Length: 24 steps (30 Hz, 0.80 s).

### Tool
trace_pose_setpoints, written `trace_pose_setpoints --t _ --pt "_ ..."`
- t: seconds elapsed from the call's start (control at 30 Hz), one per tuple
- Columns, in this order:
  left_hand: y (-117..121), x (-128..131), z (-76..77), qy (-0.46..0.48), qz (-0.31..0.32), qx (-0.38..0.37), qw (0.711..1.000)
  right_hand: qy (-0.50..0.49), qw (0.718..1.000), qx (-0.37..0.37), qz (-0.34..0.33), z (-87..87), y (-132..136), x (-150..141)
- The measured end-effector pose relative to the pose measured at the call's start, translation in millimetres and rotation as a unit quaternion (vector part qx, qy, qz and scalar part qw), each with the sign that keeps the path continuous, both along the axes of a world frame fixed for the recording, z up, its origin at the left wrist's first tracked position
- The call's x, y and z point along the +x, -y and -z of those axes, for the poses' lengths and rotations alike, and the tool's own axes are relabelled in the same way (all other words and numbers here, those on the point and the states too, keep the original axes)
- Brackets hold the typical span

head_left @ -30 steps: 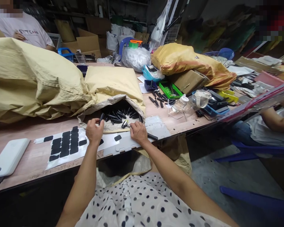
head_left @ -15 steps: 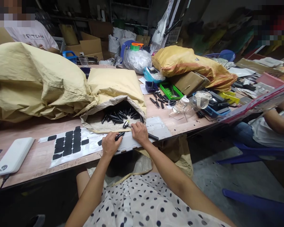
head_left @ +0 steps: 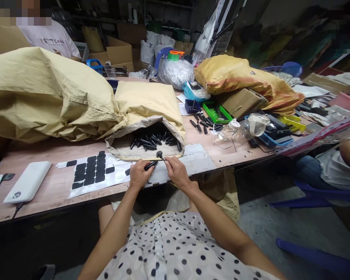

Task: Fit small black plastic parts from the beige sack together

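My left hand (head_left: 140, 175) is closed round a short black cylindrical part (head_left: 150, 165) at the table's front edge. My right hand (head_left: 176, 171) pinches a small hammer (head_left: 160, 154) by its handle, its dark head raised just above the part. Both hands rest over a grey plate (head_left: 192, 163). Directly behind them an open woven sack (head_left: 140, 120) lies on its side with several black parts (head_left: 151, 140) spilling from its mouth. A white sheet of black adhesive pads (head_left: 90, 173) lies to the left of my left hand.
A big yellow sack (head_left: 41, 89) fills the left of the wooden table (head_left: 46, 186). A white power bank (head_left: 27, 182) lies far left. A green tray (head_left: 214, 112), clear jars (head_left: 230, 130) and another sack (head_left: 242, 77) crowd the right. Other people sit at back left (head_left: 52, 37) and right (head_left: 335, 163).
My left hand took a black part from the sack mouth and brought it to the front edge. My right hand lifted the hammer from lying flat and turned its head over the part.
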<state>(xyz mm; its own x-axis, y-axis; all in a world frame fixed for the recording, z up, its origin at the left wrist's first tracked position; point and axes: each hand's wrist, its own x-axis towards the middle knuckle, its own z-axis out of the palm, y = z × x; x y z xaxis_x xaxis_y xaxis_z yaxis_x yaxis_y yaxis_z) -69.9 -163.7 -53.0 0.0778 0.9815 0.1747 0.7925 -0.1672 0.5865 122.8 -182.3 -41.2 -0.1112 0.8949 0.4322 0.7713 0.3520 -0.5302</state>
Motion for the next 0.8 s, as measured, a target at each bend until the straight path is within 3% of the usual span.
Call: trace_pose_setpoints --t 0.23,0.4,0.57,0.8 --pt "-1 1 -3.5 -0.001 -0.003 -0.022 1.000 0.045 0.998 -0.049 0.010 -0.2 11 -7" --pt "0 4 -5.4 0.002 -0.004 -0.029 1.000 0.060 0.998 -0.021 -0.003 -7.1 14 -13" --pt "1 7 -8.2 -0.003 -0.016 -0.035 0.999 0.071 0.996 -0.048 -0.022 -6.4 16 -18" --pt "2 10 -12.3 -0.004 -0.022 -0.042 0.999 0.100 0.994 -0.027 0.027 -7.8 -16 -4"
